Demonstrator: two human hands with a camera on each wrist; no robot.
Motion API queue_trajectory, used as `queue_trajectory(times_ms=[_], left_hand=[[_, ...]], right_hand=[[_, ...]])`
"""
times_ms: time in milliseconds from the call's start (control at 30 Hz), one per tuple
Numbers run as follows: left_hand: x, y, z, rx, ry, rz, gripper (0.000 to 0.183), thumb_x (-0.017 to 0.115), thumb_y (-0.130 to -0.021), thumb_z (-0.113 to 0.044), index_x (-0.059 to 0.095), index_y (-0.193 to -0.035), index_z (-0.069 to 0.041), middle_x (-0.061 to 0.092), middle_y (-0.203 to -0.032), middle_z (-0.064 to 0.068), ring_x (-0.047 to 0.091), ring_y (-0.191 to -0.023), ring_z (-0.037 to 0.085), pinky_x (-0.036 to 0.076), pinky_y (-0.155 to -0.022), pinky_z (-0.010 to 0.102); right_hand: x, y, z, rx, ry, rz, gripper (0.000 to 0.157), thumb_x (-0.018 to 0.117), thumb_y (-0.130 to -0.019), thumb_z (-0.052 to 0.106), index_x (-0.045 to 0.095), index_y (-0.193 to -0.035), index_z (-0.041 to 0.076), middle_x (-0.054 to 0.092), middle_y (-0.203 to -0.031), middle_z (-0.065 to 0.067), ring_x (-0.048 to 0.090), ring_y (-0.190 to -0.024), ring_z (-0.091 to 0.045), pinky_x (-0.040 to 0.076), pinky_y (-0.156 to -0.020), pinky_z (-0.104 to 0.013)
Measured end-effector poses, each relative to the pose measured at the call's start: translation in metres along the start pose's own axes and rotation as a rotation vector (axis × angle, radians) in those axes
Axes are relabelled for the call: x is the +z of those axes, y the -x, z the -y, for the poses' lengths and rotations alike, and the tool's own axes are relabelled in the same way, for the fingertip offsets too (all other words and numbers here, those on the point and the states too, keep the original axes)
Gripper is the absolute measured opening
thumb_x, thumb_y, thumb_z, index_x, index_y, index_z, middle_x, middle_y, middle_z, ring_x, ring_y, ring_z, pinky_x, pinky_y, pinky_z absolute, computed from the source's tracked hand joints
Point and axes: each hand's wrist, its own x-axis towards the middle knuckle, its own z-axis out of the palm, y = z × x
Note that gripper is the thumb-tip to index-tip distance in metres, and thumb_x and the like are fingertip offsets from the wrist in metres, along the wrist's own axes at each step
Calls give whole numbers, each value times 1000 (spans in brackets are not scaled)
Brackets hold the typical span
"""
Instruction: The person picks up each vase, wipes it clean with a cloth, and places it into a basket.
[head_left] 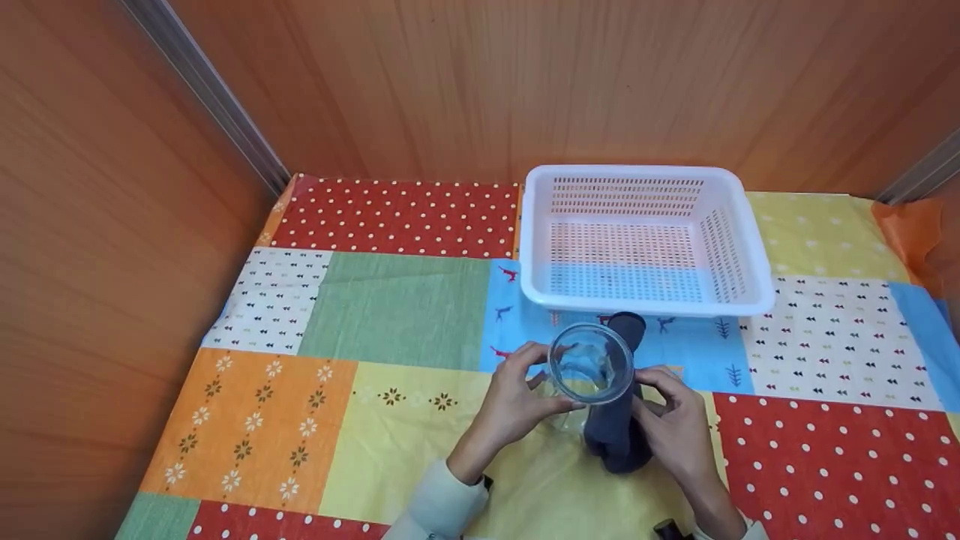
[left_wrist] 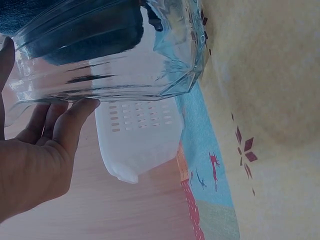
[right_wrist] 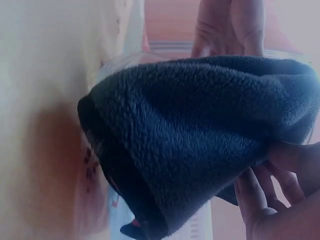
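Observation:
A clear glass jar [head_left: 581, 367] is held up over the tablecloth, its round mouth facing the head camera. My left hand [head_left: 514, 397] grips it from the left, thumb and fingers on opposite sides near the rim. In the left wrist view, the jar [left_wrist: 145, 75] shows ridged walls and a thick base. On the other side, my right hand [head_left: 679, 420] pinches a dark grey fleecy cloth [head_left: 611, 427] against the jar's outer wall. The cloth [right_wrist: 190, 125] hangs in a fold in the right wrist view and hides most of the jar there.
Just beyond the hands stands a white plastic basket [head_left: 645, 307] with perforated walls and nothing visible inside. A patchwork-patterned tablecloth [head_left: 405, 307] covers the table. Wood-grain panels [head_left: 420, 90] rise at the back and on the left side.

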Motion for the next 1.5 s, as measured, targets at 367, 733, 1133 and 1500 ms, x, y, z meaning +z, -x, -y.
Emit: queue_trajectory(times_ms=[367,733,1133,1500], left_hand=[[0,0,0,-3,5,5,54,96,-76,-8,73,-125,-13,69,-124,8,63,-119,22,57,-102,43],[1,1,0,-29,8,7,56,96,-77,-12,73,-128,-17,68,-124,1,62,-119,19,55,-105,47],[1,2,1,-25,-1,3,55,96,-77,-11,73,-127,-15,68,-122,3,62,-119,22,55,-104,50],[1,1,0,-18,15,13,55,96,-77,-9,73,-126,-14,68,-126,10,63,-120,24,55,-104,49]], right_hand=[[-2,0,-12,27,37,14,25,73,-86,-21,74,-109,-11,70,-101,8,66,-101,0,59,-82,-17],[-2,3,-21,54,67,9,25,73,-85,-22,73,-107,-11,71,-101,8,65,-100,1,56,-85,-14],[1,1,-6,38,29,-19,24,73,-86,-20,74,-109,-11,71,-100,5,67,-98,-4,59,-84,-18],[-1,0,-2,40,32,-9,24,71,-89,-19,75,-110,-10,69,-101,6,67,-101,-4,60,-82,-19]])
